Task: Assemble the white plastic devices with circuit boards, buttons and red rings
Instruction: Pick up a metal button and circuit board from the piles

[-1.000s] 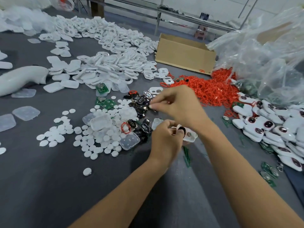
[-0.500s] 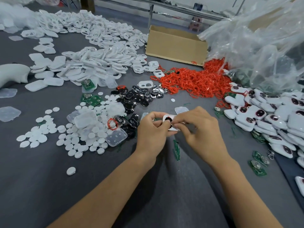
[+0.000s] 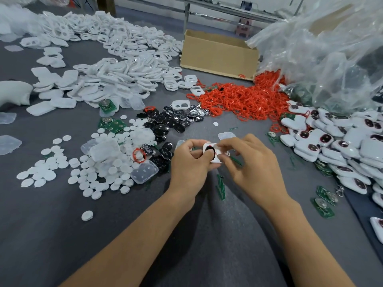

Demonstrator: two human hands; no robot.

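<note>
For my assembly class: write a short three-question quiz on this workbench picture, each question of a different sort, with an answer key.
1. True or false: only the right hand touches the white shell; the left hand is idle.
2. Multiple choice: the pile of finished devices lies A) to the person's left, B) to the person's right, C) between the forearms.
3. Fill the gap: the heap of red rings lies just in front of the ____ box.
Key: 1 false, both hands hold the shell. 2 B. 3 cardboard.
</note>
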